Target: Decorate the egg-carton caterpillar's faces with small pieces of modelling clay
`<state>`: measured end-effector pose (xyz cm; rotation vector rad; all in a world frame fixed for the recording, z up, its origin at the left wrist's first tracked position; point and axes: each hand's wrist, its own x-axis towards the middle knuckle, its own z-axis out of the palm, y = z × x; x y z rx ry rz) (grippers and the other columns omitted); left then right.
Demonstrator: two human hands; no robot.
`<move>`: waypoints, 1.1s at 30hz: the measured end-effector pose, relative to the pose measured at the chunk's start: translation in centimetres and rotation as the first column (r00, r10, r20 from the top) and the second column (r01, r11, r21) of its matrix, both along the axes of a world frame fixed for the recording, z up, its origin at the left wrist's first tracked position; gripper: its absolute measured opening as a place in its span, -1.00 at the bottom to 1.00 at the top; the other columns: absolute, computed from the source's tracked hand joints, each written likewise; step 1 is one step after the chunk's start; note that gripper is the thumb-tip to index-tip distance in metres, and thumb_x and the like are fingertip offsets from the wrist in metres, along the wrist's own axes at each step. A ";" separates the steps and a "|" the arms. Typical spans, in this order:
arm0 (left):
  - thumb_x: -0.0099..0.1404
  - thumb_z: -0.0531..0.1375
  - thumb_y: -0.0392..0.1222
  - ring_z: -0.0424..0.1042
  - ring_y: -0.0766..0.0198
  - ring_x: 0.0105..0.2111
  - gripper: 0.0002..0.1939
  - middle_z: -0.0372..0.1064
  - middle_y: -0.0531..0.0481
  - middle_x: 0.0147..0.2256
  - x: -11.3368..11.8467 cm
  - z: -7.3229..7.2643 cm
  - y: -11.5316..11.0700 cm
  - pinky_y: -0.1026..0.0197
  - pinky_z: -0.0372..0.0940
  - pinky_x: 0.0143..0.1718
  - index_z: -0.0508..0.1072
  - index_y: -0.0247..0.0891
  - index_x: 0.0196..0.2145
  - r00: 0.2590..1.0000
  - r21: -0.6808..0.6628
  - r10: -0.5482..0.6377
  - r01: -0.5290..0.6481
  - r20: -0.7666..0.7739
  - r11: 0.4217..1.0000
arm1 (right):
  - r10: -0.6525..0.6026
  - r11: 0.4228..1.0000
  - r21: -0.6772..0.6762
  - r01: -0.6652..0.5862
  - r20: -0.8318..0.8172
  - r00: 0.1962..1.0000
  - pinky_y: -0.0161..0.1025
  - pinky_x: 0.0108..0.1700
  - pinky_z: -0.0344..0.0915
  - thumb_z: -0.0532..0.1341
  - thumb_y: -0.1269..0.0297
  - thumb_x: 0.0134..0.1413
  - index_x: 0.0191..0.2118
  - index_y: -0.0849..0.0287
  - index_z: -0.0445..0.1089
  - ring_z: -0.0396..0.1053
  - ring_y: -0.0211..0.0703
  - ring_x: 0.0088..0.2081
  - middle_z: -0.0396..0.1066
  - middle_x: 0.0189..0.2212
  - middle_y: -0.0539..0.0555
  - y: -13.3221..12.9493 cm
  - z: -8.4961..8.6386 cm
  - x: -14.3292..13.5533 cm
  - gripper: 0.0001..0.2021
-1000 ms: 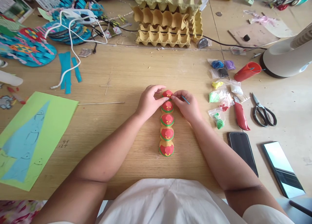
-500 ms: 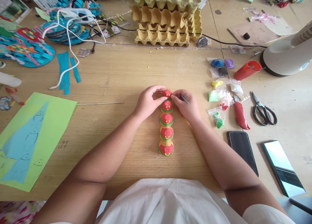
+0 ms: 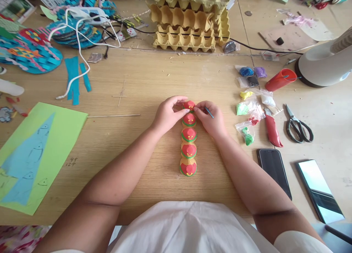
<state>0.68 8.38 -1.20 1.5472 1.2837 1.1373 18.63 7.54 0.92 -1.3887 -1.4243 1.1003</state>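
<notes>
Cupping the far end of a red-and-green egg-carton strip [image 3: 188, 150], the person's left hand [image 3: 168, 114] is holding thumb and fingers partly apart. The right hand [image 3: 211, 118] is pinching closed beside that cup, its curled fingers gripping a slim blue stick [image 3: 209, 113]. Scissors [image 3: 298, 125] are lying well right of the fingers.

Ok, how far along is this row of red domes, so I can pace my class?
The four nearer domes look done: red tops, green rims, yellow face marks. In hand is the farthest dome, with yellow eyes showing; the left hand cups it, and the right hand, holding a blue stick, works at its edge. Perhaps only its lower face is left, but fingertips partly cover it, so I cannot tell.
</notes>
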 end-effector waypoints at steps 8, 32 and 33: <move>0.18 0.38 -0.26 0.56 0.11 -0.01 -0.59 0.59 -0.13 -0.03 0.0 0.0 0.0 0.11 0.47 -0.06 0.53 -0.23 0.01 1.000 -0.001 -0.002 0.002 0.012 1.000 | -0.008 1.000 -0.002 0.008 0.012 1.000 -0.31 -0.39 0.19 0.30 0.28 0.11 -0.35 0.17 0.44 0.26 -0.27 -0.45 0.36 -0.51 -0.07 0.0 0.0 -0.1 -0.92; 0.18 0.38 -0.25 0.55 0.10 -0.01 -0.59 0.59 -0.14 -0.04 0.0 0.2 0.0 0.12 0.47 -0.09 0.53 -0.25 0.01 1.000 -0.014 0.005 -0.005 0.018 1.000 | -0.010 1.000 -0.010 0.010 -0.032 0.999 -0.31 -0.40 0.17 0.30 0.33 0.08 -0.36 0.15 0.42 0.24 -0.29 -0.46 0.34 -0.52 -0.09 0.0 0.0 -0.1 -0.94; 0.18 0.38 -0.25 0.55 0.10 -0.01 -0.58 0.59 -0.14 -0.04 0.0 0.1 0.0 0.12 0.47 -0.09 0.53 -0.25 0.01 1.000 -0.014 0.005 -0.004 0.018 1.000 | -0.007 1.000 -0.015 0.007 -0.042 0.999 -0.31 -0.40 0.17 0.30 0.32 0.08 -0.36 0.15 0.42 0.24 -0.29 -0.47 0.34 -0.52 -0.09 0.0 0.0 -0.1 -0.94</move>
